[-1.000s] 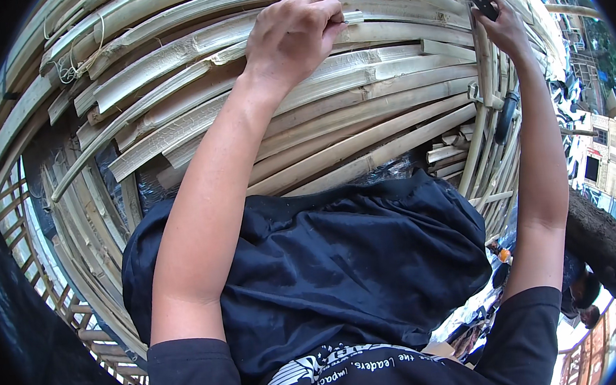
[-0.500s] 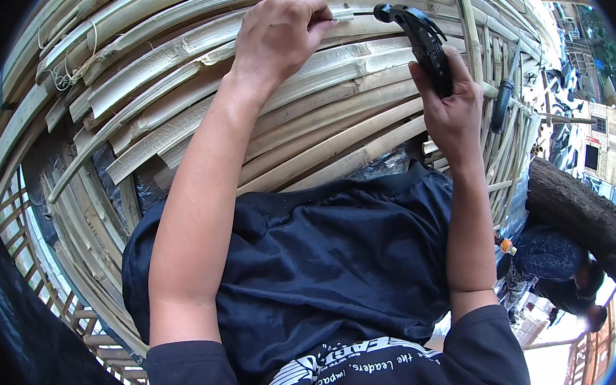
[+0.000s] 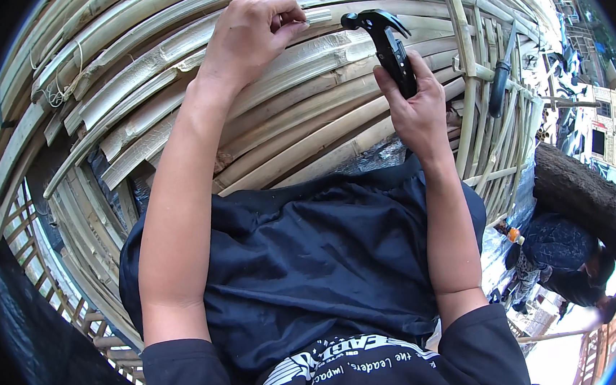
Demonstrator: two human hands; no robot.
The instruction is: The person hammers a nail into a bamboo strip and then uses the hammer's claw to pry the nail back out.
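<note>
My right hand (image 3: 420,115) is wrapped round the dark handle of a small black claw hammer (image 3: 388,48). The hammer's head is raised over the split bamboo strips (image 3: 298,70), with its claw turned to the right. Left of it, my left hand (image 3: 256,34) is closed in a pinch above the strips, thumb against fingers. Whatever is between those fingertips is too small or hidden to make out. A pale short bamboo end (image 3: 319,16) shows just right of the fingertips, between the hand and the hammer head.
A dark-handled bladed tool (image 3: 500,87) is lodged in the bamboo lattice at right. Thin string (image 3: 64,85) hangs on the strips at left. A thick log (image 3: 587,196) lies at far right, near another person (image 3: 562,245) bending over. An orange-capped bottle (image 3: 515,236) stands close by.
My right hand and the hammer have moved left. My left hand has also shifted left, still pinched. The thin dark rod seen earlier by the hammer head no longer shows.
</note>
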